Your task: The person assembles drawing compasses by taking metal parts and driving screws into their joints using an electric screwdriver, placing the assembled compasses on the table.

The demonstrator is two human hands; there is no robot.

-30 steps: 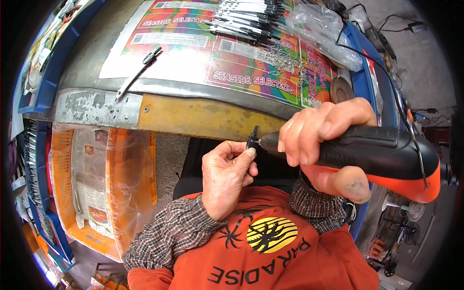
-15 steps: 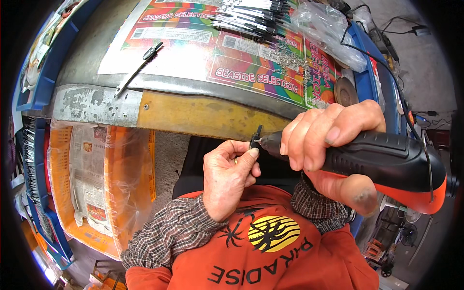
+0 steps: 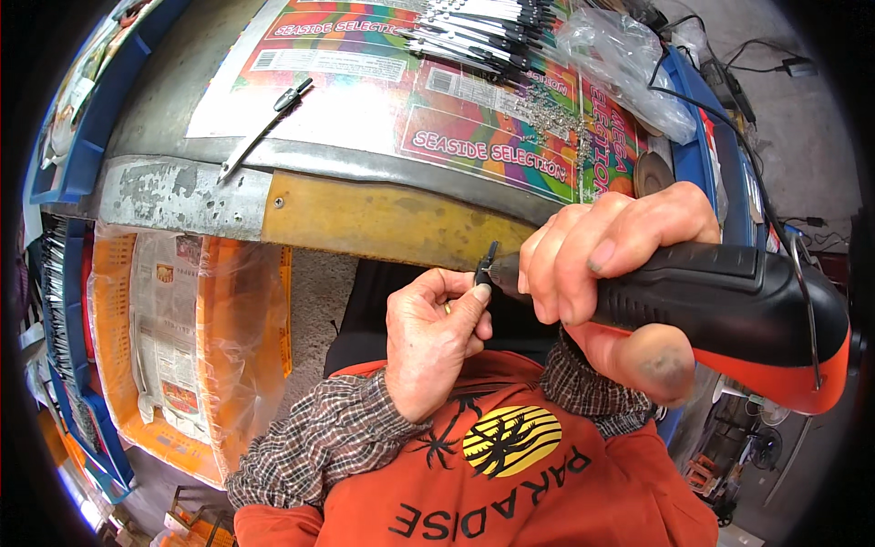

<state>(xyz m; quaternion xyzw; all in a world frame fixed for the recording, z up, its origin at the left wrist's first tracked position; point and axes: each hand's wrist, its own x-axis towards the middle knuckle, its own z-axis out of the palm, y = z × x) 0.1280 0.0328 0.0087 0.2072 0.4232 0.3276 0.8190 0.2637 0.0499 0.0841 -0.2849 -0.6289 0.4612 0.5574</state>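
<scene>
My right hand is wrapped round an electric screwdriver with a black body and an orange-red underside. Its tip points left and meets a small black part. My left hand pinches that part between thumb and fingertips, in front of the bench's edge. Most of the part is hidden by my fingers, so its full shape cannot be told. On the bench lies one slim pale strip with a black end. A pile of similar slim pieces sits further back, with many tiny silver screws scattered beside it.
Colourful printed sheets cover the metal bench top. Clear plastic bags and a blue bin stand at the right, where a black cable hangs. An orange crate lined with newspaper is below the bench at the left.
The screwdriver and my right hand have shifted slightly left, with the tool's rear end a little lower. My left hand keeps its pinch on the small black part.
</scene>
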